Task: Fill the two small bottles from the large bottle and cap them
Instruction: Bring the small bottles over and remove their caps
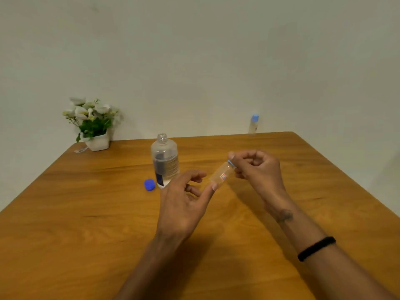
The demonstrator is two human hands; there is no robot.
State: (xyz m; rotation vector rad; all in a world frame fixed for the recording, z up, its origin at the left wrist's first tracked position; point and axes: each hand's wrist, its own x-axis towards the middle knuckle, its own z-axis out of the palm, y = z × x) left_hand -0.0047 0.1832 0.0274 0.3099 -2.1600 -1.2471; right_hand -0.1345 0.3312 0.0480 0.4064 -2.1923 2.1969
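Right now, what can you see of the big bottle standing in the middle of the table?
The large bottle is clear plastic, rounded at the shoulders, with a dark label. It stands upright on the wooden table, its threaded neck open. A little clear liquid shows at the bottom. Its blue cap lies beside it. Neither hand touches it.

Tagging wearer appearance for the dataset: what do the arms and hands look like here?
Both forearms are bare, no sleeves or gloves. The right forearm carries a black band and a small dark mark, maybe a tattoo, nearer the wrist. Left hand and right hand: no rings visible.
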